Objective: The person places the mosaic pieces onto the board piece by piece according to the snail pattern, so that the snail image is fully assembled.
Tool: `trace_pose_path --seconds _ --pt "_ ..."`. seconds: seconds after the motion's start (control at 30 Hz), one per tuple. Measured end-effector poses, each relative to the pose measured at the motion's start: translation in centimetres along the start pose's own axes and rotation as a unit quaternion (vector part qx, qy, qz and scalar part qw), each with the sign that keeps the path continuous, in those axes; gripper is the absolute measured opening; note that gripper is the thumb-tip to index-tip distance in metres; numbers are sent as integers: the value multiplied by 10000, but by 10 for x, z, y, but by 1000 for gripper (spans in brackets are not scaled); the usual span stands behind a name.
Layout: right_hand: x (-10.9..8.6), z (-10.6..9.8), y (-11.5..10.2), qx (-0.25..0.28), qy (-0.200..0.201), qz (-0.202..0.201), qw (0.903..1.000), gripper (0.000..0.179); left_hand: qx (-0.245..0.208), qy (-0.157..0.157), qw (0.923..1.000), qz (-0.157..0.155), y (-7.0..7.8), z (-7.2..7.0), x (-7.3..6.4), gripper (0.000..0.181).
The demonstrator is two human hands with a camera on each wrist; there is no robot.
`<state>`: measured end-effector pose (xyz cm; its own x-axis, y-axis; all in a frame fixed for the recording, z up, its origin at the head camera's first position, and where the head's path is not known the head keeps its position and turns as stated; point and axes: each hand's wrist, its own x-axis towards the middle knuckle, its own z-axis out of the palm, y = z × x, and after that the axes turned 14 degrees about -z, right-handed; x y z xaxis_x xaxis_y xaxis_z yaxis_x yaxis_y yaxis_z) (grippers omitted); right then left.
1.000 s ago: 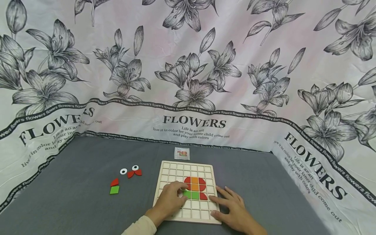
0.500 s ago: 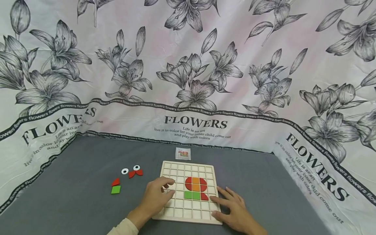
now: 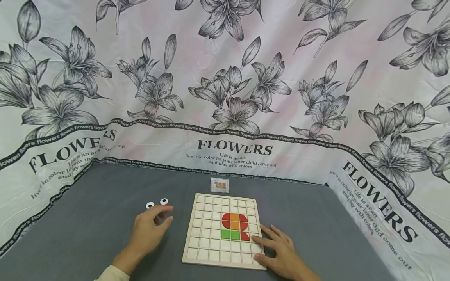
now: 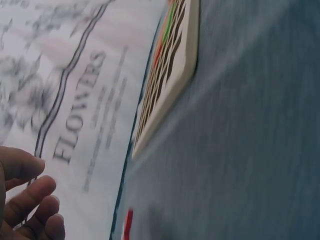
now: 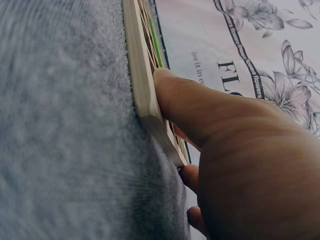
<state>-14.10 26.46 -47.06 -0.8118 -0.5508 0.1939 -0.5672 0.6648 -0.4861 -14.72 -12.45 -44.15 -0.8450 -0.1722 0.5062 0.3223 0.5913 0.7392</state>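
Note:
A wooden grid board carries orange squares flanked by red rounded pieces. Below them sit green squares and a red quarter-circle. Left of the board, my left hand hovers with loosely curved fingers and nothing between fingertips and thumb. It is close to two white eye discs and covers most of the loose pieces there; a bit of red shows past its fingers. My right hand rests at the board's right edge, thumb on the rim, fingers spread along the side.
A small picture card with a coloured grid pattern lies behind the board. Grey cloth covers the table. A white curtain printed with flowers stands around the back and sides.
My left hand has moved left from over the board to the loose pieces, hiding the green square and red pieces there. My right hand stays at the board's edge.

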Motion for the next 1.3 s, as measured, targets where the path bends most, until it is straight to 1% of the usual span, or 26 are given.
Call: trace_pose_path --seconds 0.13,0.23,0.3,0.37,0.43,0.47,0.53,0.6,0.67,0.77,0.8,0.9,0.97,1.07,1.17,1.3 --pt "0 0 1 34 -12 -23 10000 56 312 256 9984 -394 -15 -18 5 30" --pt "0 0 0 35 -12 -3 10000 56 609 425 9948 -693 -28 -30 9 26" --pt "0 0 0 -9 -14 29 10000 57 800 470 9915 -912 -36 -36 11 25" --pt "0 0 0 -53 -15 60 10000 58 959 411 9882 -1122 -45 -42 12 25" --pt "0 0 0 -59 -20 64 10000 58 1046 205 9851 -1352 -52 -46 13 26" --pt "0 0 0 -60 -23 75 10000 58 1051 36 9830 -1503 -55 -48 14 28" --pt "0 0 0 -61 -24 85 9999 58 1089 -395 9768 -1799 -60 -51 15 33" --pt "0 -1 0 -72 -25 83 9999 58 1135 -885 9682 -2047 -65 -53 17 38" --pt "0 0 0 -83 -13 67 9999 57 1169 -1320 9602 -2164 -68 -56 20 45" --pt "-1 0 1 -78 19 -12 10000 56 1218 -1811 9507 -2203 -71 -58 24 49" --pt "-1 0 1 -77 36 -48 10000 55 1226 -1930 9477 -2227 -72 -58 25 49" --pt "-2 0 1 -148 129 -154 9997 53 1283 -2135 9413 -2278 -73 -60 27 40" --pt "-3 0 1 -207 197 -204 9994 52 1308 -2156 9403 -2285 -73 -61 28 38" --pt "-3 1 1 -278 274 -227 9990 51 1370 -2002 9448 -2204 -74 -60 27 39" --pt "-3 1 1 -292 264 -180 9991 52 1417 -1851 9484 -2149 -74 -58 27 42" --pt "-3 1 1 -292 250 -138 9992 52 1445 -1800 9499 -2108 -77 -57 25 48"
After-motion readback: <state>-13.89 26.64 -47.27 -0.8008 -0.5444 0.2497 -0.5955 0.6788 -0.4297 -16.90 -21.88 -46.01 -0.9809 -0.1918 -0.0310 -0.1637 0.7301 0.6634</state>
